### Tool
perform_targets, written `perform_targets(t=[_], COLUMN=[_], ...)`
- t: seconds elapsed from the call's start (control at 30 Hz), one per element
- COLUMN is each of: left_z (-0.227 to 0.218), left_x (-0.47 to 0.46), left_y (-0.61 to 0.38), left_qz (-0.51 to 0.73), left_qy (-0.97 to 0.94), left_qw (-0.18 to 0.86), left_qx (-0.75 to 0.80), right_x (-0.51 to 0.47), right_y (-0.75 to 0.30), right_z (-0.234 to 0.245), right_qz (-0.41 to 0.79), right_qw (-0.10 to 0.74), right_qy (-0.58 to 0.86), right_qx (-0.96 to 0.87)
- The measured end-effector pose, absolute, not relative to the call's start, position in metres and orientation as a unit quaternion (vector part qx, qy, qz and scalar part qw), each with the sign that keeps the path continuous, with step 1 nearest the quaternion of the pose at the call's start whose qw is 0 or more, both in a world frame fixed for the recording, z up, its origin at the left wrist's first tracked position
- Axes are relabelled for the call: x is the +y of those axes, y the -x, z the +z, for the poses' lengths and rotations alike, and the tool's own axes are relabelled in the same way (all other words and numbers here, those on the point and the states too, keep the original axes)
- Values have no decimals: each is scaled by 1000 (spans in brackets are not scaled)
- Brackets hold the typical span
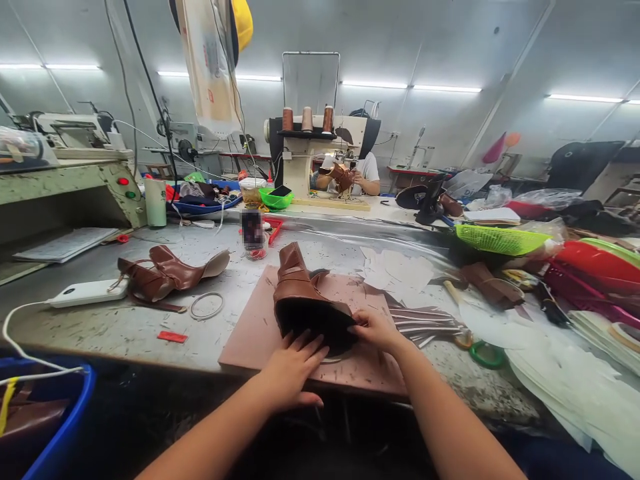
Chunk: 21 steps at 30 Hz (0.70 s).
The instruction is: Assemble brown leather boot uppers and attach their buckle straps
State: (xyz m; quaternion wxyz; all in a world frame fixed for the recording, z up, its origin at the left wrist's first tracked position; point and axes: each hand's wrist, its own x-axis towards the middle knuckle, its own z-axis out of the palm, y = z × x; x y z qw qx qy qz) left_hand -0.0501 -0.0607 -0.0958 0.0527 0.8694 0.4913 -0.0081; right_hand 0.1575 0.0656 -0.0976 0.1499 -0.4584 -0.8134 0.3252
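Note:
A brown leather boot upper lies on the pinkish work board in front of me, its dark, open underside facing me. My left hand rests on the near edge of that dark opening with its fingers spread, the fingertips reaching onto the black inside. At the right end of the opening, my right hand pinches the rim between thumb and fingers. The inside is too dark to make out. Pale cut sheets and a fan of striped strips lie right of the upper.
To the left are another brown boot upper, a white device with a cable, a ring and a red piece. A blue bin stands lower left. Behind, a person works at a sewing machine. A green basket sits right.

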Motion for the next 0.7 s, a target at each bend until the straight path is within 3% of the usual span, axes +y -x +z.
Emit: perform_targets(t=[0.2,0.43,0.7], left_z=[-100,-84,-88], left_x=[-56,-35,-11], left_y=[31,17,-2], left_qz=[26,-2,15], left_qy=[-859,-871,-864], left_qw=[67,62,59], left_qx=[506,487,500], right_x=[74,75,53], right_y=[-160,-156,-161], right_z=[-104,-103,-70], right_qz=[374,317,206], right_qw=[126,96,169], right_qy=[488,501,474], right_qx=[-779,-800,-839])
